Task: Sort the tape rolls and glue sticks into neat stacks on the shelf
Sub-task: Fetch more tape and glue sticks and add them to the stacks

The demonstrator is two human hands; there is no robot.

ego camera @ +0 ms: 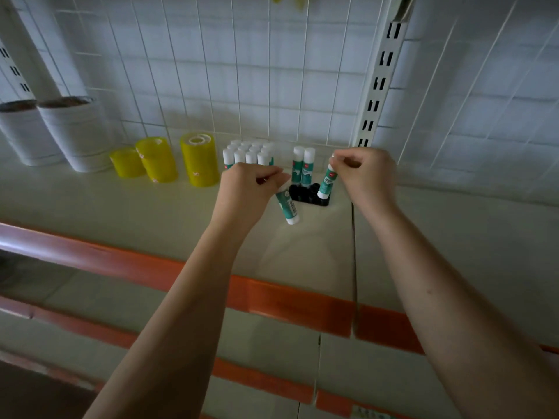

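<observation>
Each hand's grip pinches a glue stick's cap: left hand (246, 189) stick (287, 207) beside the black tray (308, 196), right hand (364, 173) stick (326, 182) in it.

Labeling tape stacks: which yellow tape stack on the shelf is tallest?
The rightmost yellow tape stack, beside the white-capped glue stick cluster; the two to its left are shorter.

Left hand (251, 189) and right hand (363, 176) each pinch a glue stick by its cap above a black holder (308, 196) on the shelf (151, 213).
</observation>
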